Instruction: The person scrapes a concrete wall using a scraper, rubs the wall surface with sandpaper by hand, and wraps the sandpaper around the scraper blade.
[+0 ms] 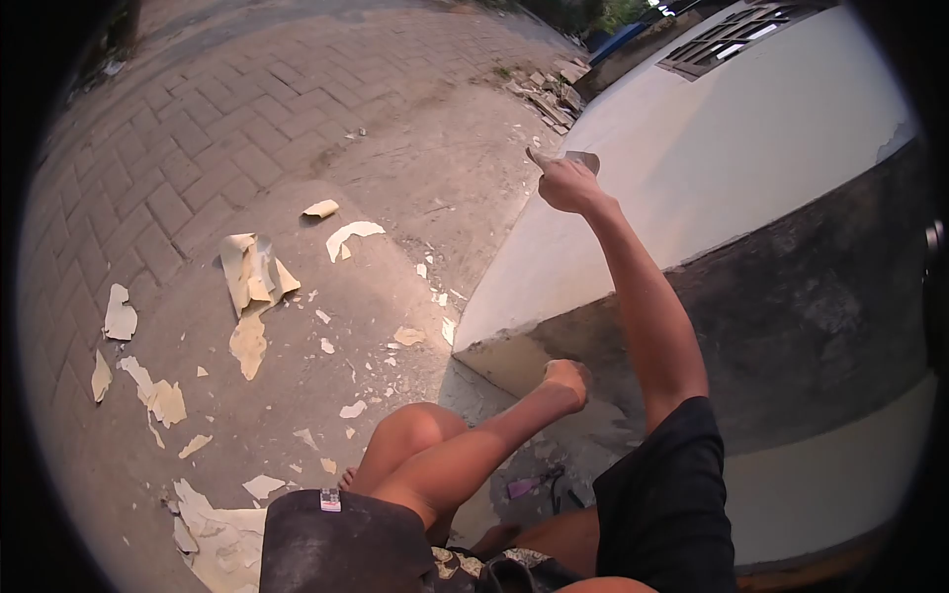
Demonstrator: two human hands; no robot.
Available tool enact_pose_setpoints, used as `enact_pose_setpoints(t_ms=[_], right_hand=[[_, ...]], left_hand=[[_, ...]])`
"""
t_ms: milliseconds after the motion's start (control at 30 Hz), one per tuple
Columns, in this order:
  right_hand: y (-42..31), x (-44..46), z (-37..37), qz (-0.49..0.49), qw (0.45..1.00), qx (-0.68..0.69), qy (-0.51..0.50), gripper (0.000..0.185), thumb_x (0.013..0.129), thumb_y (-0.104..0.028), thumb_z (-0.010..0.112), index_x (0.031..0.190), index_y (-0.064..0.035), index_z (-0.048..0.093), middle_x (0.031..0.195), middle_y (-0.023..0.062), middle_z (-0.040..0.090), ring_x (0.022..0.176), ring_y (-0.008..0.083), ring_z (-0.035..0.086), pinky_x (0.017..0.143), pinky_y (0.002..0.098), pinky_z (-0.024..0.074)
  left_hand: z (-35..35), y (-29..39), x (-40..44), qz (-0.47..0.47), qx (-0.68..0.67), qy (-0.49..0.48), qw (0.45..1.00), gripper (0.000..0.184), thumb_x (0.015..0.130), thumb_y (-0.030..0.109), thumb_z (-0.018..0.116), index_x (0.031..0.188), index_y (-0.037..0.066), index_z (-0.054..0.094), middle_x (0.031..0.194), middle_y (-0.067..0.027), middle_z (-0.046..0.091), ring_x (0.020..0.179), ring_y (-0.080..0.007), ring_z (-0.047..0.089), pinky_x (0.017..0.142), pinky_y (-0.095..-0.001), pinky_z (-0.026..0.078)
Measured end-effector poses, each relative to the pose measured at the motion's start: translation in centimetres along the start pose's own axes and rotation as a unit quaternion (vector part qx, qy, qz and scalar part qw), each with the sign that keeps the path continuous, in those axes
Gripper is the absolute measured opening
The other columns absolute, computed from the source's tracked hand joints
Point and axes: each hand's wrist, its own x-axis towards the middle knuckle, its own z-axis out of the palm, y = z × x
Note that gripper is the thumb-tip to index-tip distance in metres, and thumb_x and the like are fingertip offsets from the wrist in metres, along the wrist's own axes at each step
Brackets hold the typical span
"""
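My right hand (pixel 568 185) is closed around a scraper-like tool (pixel 583 158), raised in front of the pale upper part of the wall (pixel 682 178). Part of the tool sticks out on both sides of the fist. Lower down, my left hand (pixel 567 383) is bent at the wrist beside the wall's lower edge, near the dark bare band (pixel 791 277). Its fingers are mostly hidden, and nothing can be made out in it. Peeled cream flakes (pixel 259 272) lie on the ground left of the wall corner.
Paving blocks (pixel 208 119) cover the ground at the upper left. Rubble (pixel 554 99) is piled by the wall's far end, below a window grille (pixel 732 40). More peeled sheets (pixel 222 544) lie at the lower left. A small purple object (pixel 524 487) is near my feet.
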Motion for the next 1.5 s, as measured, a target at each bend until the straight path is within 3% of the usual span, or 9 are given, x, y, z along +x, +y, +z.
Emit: enact_pose_setpoints(t_ms=[133,200,367,500,567,767,967,1400,1500], right_hand=[[-1.1,-2.8,-4.0,0.035,0.671,0.723,0.162,0.037,0.085,-0.013,0.036,0.117,0.0057,0.040,0.110,0.0214,0.051,0.106,0.0310,0.049,0.093,0.0412,0.0392],[-1.6,-3.4,-2.9,0.003,0.439,0.871,0.222,0.037,0.087,-0.010,0.031,0.117,0.0119,0.035,0.111,0.0234,0.048,0.107,0.0321,0.047,0.095,0.0389,0.0394],[-0.6,-2.0,2.0,0.162,0.227,0.926,0.253,0.041,0.084,-0.006,0.020,0.121,0.0138,0.025,0.120,0.0276,0.036,0.114,0.0388,0.039,0.097,0.0513,0.0363],[-0.8,-1.8,-1.0,0.010,0.239,0.947,0.213,0.035,0.087,-0.004,0.031,0.118,0.0130,0.032,0.120,0.0270,0.041,0.116,0.0355,0.041,0.097,0.0481,0.0368],[-1.2,-2.7,-2.5,-0.246,0.184,0.949,-0.066,0.030,0.089,-0.006,0.037,0.114,0.0109,0.039,0.114,0.0241,0.049,0.109,0.0321,0.048,0.094,0.0440,0.0410],[-5.2,-4.7,-5.3,-0.223,0.315,0.923,0.003,0.026,0.088,-0.008,0.044,0.108,0.0084,0.047,0.109,0.0195,0.055,0.101,0.0255,0.055,0.089,0.0375,0.0459],[-2.5,-5.1,-2.5,-0.167,0.315,0.933,-0.045,0.027,0.088,-0.009,0.046,0.108,0.0083,0.047,0.108,0.0175,0.055,0.099,0.0240,0.056,0.086,0.0359,0.0468],[-5.7,-19.4,-0.4,-0.041,0.619,0.780,0.082,0.061,0.082,-0.017,0.048,0.134,0.0039,0.024,0.129,0.0204,0.038,0.118,0.0260,0.042,0.101,0.0346,0.0313],[-3.9,-25.3,-2.3,0.007,0.609,0.784,0.116,0.065,0.076,-0.019,0.052,0.132,0.0049,0.028,0.126,0.0194,0.041,0.116,0.0257,0.043,0.100,0.0324,0.0316]], left_hand=[[0.4,0.0,0.7,-0.026,-0.004,-0.009,1.000,0.026,0.078,0.032,0.057,0.087,0.008,0.066,0.087,-0.0120,0.065,0.085,-0.0254,0.063,0.070,-0.0355,0.049],[0.6,-0.2,0.8,-0.045,-0.003,-0.013,0.999,0.025,0.079,0.030,0.055,0.086,0.009,0.066,0.088,-0.0118,0.065,0.085,-0.0254,0.063,0.070,-0.0354,0.049],[-0.9,-0.4,-1.2,-0.063,0.039,0.044,0.996,0.025,0.076,0.031,0.056,0.088,0.010,0.066,0.086,-0.0099,0.066,0.083,-0.0237,0.064,0.065,-0.0364,0.048],[-1.1,-0.5,-0.5,-0.063,0.002,0.029,0.998,0.027,0.075,0.032,0.056,0.090,0.011,0.065,0.085,-0.0090,0.066,0.081,-0.0250,0.064,0.062,-0.0394,0.049],[0.0,-0.6,0.0,-0.017,-0.019,0.033,0.999,0.027,0.076,0.032,0.055,0.090,0.010,0.064,0.085,-0.0087,0.066,0.079,-0.0253,0.064,0.060,-0.0404,0.049],[-1.1,0.3,-0.4,-0.049,-0.047,-0.056,0.996,0.046,0.081,0.040,0.051,0.113,0.008,0.057,0.111,-0.0072,0.060,0.099,-0.0244,0.059,0.080,-0.0495,0.045],[-0.1,0.4,-0.4,-0.028,0.009,0.017,0.999,0.024,0.078,0.027,0.054,0.091,0.011,0.065,0.086,-0.0066,0.065,0.080,-0.0208,0.064,0.061,-0.0348,0.048],[-2.3,-1.5,0.5,-0.112,0.008,0.020,0.994,0.017,0.074,0.016,0.060,0.086,0.007,0.067,0.084,-0.0089,0.065,0.084,-0.0219,0.061,0.072,-0.0362,0.047],[-2.8,-3.6,-0.8,-0.060,-0.045,0.247,0.966,0.022,0.074,0.018,0.059,0.086,0.001,0.063,0.087,-0.0154,0.062,0.089,-0.0294,0.059,0.076,-0.0382,0.045]])
